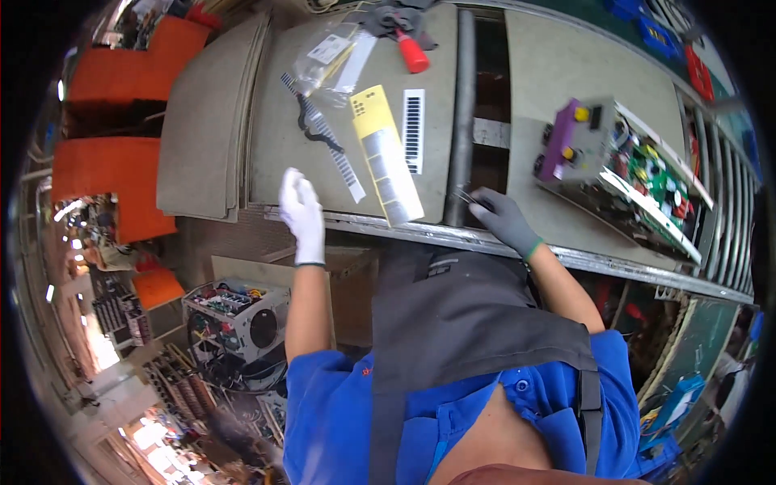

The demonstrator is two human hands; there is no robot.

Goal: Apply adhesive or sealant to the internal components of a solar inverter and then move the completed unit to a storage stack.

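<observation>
My left hand (302, 217), in a white glove, hovers by the near edge of the worktop with its fingers stretched out and nothing in them. In a grey glove, my right hand (508, 223) is closed on thin metal tweezers (465, 196), their tips pointing left over the grey roller. Between the hands lies a yellow and white sheet of grey labels (386, 153). Beside it are a white sheet with black bars (413, 129) and a long strip of dark labels (339, 158). A curved black strap (305, 121) crosses that strip.
At the right stands an opened machine with a purple front panel (564, 139) and green circuit boards. A red-handled tool (412, 53) and clear plastic bags (327, 61) lie at the back. Stacked grey boards (206, 121) stand left; another opened machine (238, 323) is lower left.
</observation>
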